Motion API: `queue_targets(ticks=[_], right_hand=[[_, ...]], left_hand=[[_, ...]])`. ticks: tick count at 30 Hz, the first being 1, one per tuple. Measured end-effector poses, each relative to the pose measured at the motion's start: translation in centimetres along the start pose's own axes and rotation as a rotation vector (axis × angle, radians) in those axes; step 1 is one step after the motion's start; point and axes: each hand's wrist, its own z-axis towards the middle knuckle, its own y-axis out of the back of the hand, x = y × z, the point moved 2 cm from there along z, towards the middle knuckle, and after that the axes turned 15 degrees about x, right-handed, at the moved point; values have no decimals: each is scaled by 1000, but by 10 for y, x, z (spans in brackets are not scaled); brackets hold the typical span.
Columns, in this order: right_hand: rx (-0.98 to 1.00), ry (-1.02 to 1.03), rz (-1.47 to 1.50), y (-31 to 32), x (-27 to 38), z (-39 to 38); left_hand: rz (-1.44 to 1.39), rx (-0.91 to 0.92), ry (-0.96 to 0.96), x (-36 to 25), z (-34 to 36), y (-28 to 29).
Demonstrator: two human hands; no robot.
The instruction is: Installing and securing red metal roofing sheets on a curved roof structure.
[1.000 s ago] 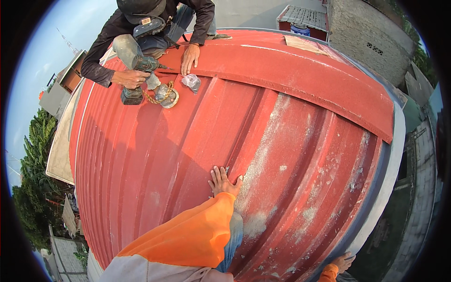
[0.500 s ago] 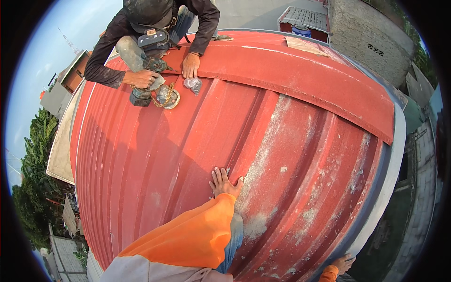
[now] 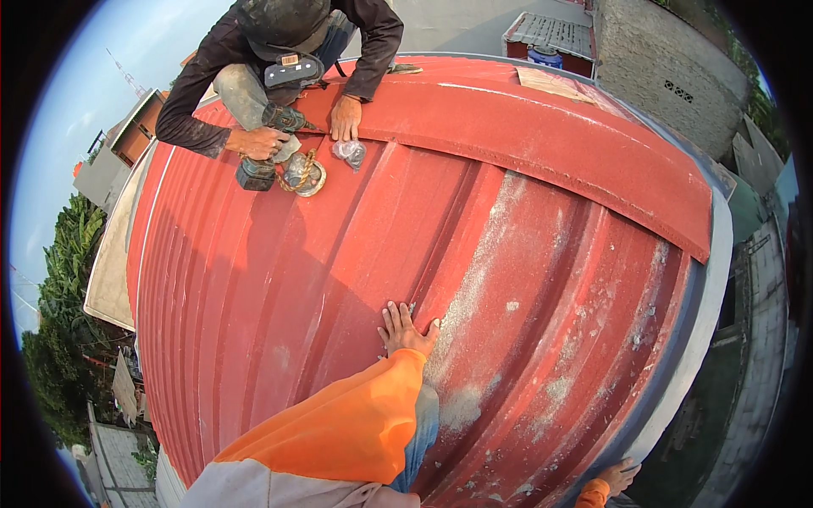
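My left hand (image 3: 406, 332) lies open, fingers spread, on the red ribbed roof sheet (image 3: 339, 237) in the lower middle. At the lower right, my right hand (image 3: 616, 478) is curled over the pale roof edge (image 3: 682, 356). Across the upper part lies a red ridge cap (image 3: 542, 127). A person (image 3: 195, 93) in a dark long sleeve crouches over it, holding a cordless drill (image 3: 279, 116) in one hand, its tip near the cap's lower edge, and pressing the other hand (image 3: 345, 118) on the cap. Beside them sit a small plastic bag (image 3: 349, 154) and a roped metal object (image 3: 306, 176).
A rough grey wall (image 3: 669, 68) stands beyond the roof at top right, next to a small shed roof (image 3: 549, 32) with a blue drum (image 3: 544, 57). The roof drops off at both sides, toward trees (image 3: 59, 262) on the left and lower walls (image 3: 745, 356) on the right.
The crouching person has shifted slightly right and bent their head lower, and the drill has moved a little right with them. My two hands stay in place.
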Motion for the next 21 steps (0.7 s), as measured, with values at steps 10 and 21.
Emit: queue_targets(ticks=[10,21], right_hand=[[-14,-9,-17,1,1,-1],[-5,-13,-23,-5,-6,4]], left_hand=[[0,-7,-2,-3,-1,2],[0,-29,-8,-2,1,-1]])
